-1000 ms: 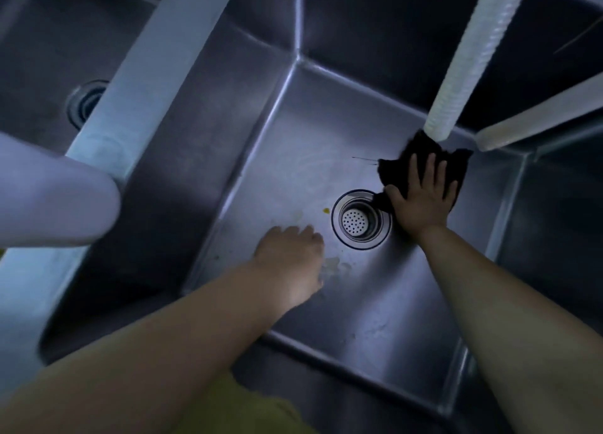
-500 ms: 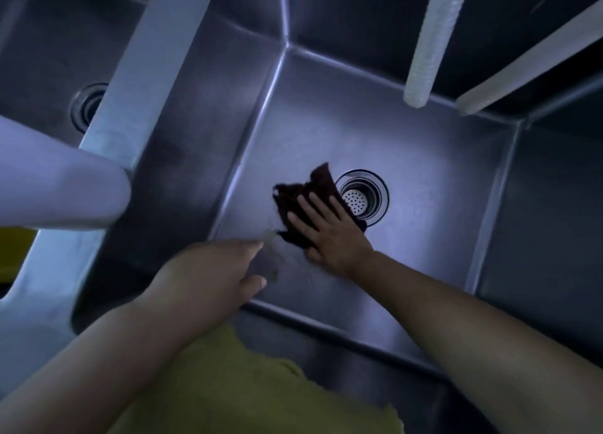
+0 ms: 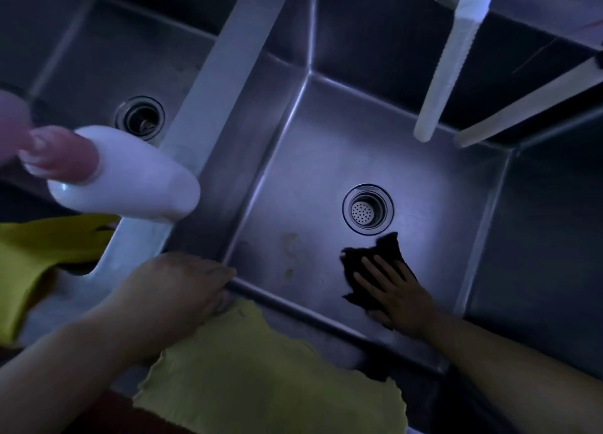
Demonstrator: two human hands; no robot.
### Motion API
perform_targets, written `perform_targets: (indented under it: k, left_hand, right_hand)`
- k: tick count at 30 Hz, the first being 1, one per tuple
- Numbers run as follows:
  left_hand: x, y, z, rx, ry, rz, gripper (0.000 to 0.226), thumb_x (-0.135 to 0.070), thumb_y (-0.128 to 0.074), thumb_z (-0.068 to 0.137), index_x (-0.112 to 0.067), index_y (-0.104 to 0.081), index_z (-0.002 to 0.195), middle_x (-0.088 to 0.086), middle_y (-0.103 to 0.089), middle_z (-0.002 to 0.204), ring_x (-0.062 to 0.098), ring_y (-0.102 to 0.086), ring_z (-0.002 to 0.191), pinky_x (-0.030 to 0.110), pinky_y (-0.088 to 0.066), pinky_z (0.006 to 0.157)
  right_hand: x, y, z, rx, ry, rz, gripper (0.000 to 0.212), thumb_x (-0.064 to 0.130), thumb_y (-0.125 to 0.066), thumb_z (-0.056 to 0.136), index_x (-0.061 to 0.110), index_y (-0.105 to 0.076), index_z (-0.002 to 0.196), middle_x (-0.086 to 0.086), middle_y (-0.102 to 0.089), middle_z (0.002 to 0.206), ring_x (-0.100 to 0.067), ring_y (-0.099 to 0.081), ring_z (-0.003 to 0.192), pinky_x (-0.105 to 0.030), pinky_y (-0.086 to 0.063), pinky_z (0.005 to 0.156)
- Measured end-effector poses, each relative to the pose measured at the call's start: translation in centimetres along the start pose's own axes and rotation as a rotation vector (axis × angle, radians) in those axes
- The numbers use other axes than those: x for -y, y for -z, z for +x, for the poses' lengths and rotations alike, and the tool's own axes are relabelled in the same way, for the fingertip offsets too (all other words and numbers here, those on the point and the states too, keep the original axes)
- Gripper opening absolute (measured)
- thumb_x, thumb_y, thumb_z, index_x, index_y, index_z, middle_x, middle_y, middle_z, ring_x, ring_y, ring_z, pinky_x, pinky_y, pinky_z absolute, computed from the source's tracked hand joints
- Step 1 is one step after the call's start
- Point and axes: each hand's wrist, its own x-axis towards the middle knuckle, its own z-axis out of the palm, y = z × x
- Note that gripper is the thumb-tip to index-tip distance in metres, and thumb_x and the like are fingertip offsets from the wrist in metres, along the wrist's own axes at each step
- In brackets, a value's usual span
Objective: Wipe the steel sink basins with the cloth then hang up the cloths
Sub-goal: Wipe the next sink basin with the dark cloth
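A dark cloth [image 3: 381,255] lies flat on the floor of the middle steel basin [image 3: 326,159], just below the round drain [image 3: 367,210]. My right hand [image 3: 396,295] presses on the cloth with straight, spread fingers. My left hand [image 3: 189,282] rests at the basin's near left corner with its fingers curled down over the rim. A yellow cloth [image 3: 270,378] hangs over the sink's front edge below that hand. Faint stains mark the basin floor left of the dark cloth.
A white bottle with a pink cap [image 3: 127,176] stands on the divider [image 3: 222,74] between basins. The left basin has its own drain [image 3: 141,118]. Another yellow cloth [image 3: 36,251] drapes at the left. Two pale hoses [image 3: 447,61] hang over the back right.
My right hand slid the dark cloth from beside the drain's left to the near right of the basin floor. My left hand drew back from the basin floor to the front rim.
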Motion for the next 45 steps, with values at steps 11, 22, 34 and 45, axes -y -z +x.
perform_targets:
  k: [11, 22, 34, 45]
  left_hand:
    - [0.9, -1.1, -0.8, -0.059, 0.02, -0.088, 0.03, -0.032, -0.042, 0.087, -0.019, -0.066, 0.075, -0.002, -0.063, 0.071, 0.023, -0.06, 0.065, 0.03, -0.036, 0.065]
    - [1.0, -1.0, -0.9, -0.086, 0.003, -0.09, 0.029, -0.029, -0.042, 0.087, -0.017, -0.056, 0.064, 0.0, -0.054, 0.064, 0.025, -0.054, 0.06, 0.03, -0.034, 0.065]
    - [1.5, -0.9, -0.8, -0.099, -0.039, -0.114, 0.025, -0.029, -0.046, 0.084, -0.018, -0.055, 0.064, 0.0, -0.055, 0.065, 0.026, -0.056, 0.062, 0.03, -0.035, 0.067]
    - [1.7, -1.3, -0.8, -0.062, -0.021, -0.116, 0.029, -0.03, -0.044, 0.088, -0.016, -0.061, 0.071, 0.002, -0.059, 0.071, 0.027, -0.058, 0.068, 0.033, -0.041, 0.071]
  right_hand:
    - [2.7, 4.6, 19.6, -0.195, -0.316, 0.112, 0.07, 0.054, -0.028, 0.096, 0.017, -0.008, 0.152, -0.017, -0.005, 0.158, -0.035, -0.001, 0.146, -0.05, 0.005, 0.116]
    - [6.6, 1.6, 14.4, -0.121, 0.443, -0.062, 0.056, 0.047, -0.033, 0.094, 0.026, -0.034, 0.146, -0.012, -0.028, 0.153, -0.035, -0.022, 0.142, -0.059, -0.015, 0.114]
    - [0.5, 1.2, 11.5, -0.159, 0.531, -0.101, 0.066, 0.052, -0.048, 0.084, 0.022, -0.041, 0.142, -0.008, -0.035, 0.15, -0.033, -0.031, 0.139, -0.053, -0.02, 0.112]
    - [4.4, 7.7, 28.8, -0.23, -0.511, 0.233, 0.075, 0.054, -0.029, 0.094, 0.012, -0.004, 0.151, -0.017, 0.0, 0.158, -0.036, 0.005, 0.145, -0.052, 0.008, 0.114]
